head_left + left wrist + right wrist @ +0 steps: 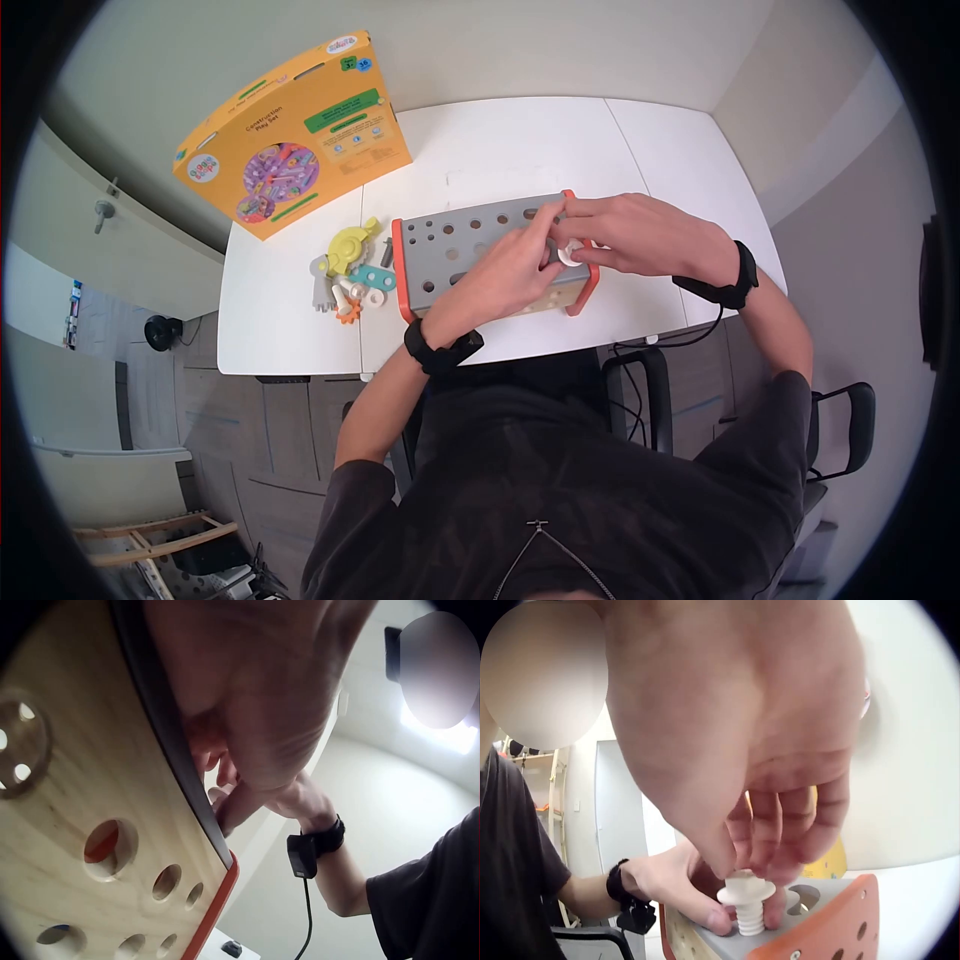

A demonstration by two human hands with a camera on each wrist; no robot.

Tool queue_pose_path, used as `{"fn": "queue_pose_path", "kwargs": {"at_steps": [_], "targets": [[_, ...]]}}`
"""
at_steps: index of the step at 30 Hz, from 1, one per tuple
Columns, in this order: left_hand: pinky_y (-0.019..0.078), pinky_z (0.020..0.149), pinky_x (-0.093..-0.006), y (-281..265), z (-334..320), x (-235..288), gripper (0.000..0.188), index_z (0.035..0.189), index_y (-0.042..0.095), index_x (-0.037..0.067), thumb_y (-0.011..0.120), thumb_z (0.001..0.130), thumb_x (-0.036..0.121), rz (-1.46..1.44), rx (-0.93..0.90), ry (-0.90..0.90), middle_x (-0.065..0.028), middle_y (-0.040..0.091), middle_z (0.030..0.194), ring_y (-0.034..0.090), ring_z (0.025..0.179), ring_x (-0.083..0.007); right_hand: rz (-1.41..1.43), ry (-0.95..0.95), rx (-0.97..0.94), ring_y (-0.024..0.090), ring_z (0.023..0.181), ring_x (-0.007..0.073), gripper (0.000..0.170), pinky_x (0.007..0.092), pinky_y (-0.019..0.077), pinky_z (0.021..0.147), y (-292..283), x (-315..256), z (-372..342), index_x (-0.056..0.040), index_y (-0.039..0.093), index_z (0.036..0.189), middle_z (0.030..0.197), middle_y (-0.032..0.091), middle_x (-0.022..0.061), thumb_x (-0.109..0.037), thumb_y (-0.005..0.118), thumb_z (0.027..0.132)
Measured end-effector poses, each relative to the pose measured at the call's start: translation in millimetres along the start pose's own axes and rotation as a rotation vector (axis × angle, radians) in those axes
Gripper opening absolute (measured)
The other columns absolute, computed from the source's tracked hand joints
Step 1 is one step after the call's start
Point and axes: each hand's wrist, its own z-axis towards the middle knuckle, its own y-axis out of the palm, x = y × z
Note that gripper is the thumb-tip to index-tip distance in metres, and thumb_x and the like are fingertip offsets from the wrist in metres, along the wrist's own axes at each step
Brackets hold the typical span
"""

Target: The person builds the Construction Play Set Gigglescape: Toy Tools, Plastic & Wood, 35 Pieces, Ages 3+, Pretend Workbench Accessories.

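White table [500, 150] carries workbench [455, 238], carton [345, 165], toy parts [348, 250].

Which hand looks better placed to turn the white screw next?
Probably the right hand: its thumb and fingers hold the white screw by its head from above. The left hand sits lower, its thumb beside the threads, seemingly better suited to steadying.

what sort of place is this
Probably a small office or meeting room, judging by the white table, the black chair armrest and the door with a lever handle.
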Motion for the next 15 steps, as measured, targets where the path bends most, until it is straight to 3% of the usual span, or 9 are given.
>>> {"fn": "queue_pose_path", "kwargs": {"at_steps": [4,7,10,15], "targets": [[0.0531,0.078,-0.0424,6,1,-6,0.086,0.164,0.026,0.011,0.077,0.095,0.008,-0.026,0.048,0.083,-0.0145,0.071,0.108,0.065,0.082,-0.0276,-0.077,0.140,-0.086,0.070,0.080,0.0335,0.019,0.0450,0.0555,0.072,8,-8,12,-0.0073,0.064,0.107,0.091,0.072,0.0119,-0.025,0.069,0.102],[0.0525,0.079,-0.0425,8,3,-8,0.091,0.167,0.023,0.014,0.077,0.095,0.007,-0.013,0.082,0.053,-0.0155,0.072,0.111,0.063,0.082,-0.0271,-0.238,0.259,-0.259,0.071,0.083,0.0342,0.022,0.0454,0.0556,0.073,-5,-24,19,-0.0073,0.064,0.111,0.092,0.072,0.0130,-0.027,0.069,0.103],[0.0524,0.079,-0.0419,4,1,-5,0.092,0.169,0.021,0.016,0.076,0.096,0.006,-0.016,0.071,0.043,-0.0145,0.071,0.106,0.061,0.081,-0.0265,-0.033,0.072,-0.048,0.072,0.082,0.0318,0.019,0.0448,0.0558,0.069,0,-10,6,-0.0079,0.064,0.109,0.087,0.072,0.0116,-0.026,0.065,0.103],[0.0523,0.078,-0.0413,-3,-1,5,0.095,0.171,0.017,0.014,0.075,0.097,0.006,-0.041,0.010,-0.001,-0.0123,0.065,0.096,0.060,0.080,-0.0243,-0.043,0.055,-0.030,0.073,0.081,0.0312,0.021,0.0442,0.0560,0.069,9,1,1,-0.0083,0.063,0.113,0.082,0.070,0.0105,-0.027,0.064,0.104]]}}
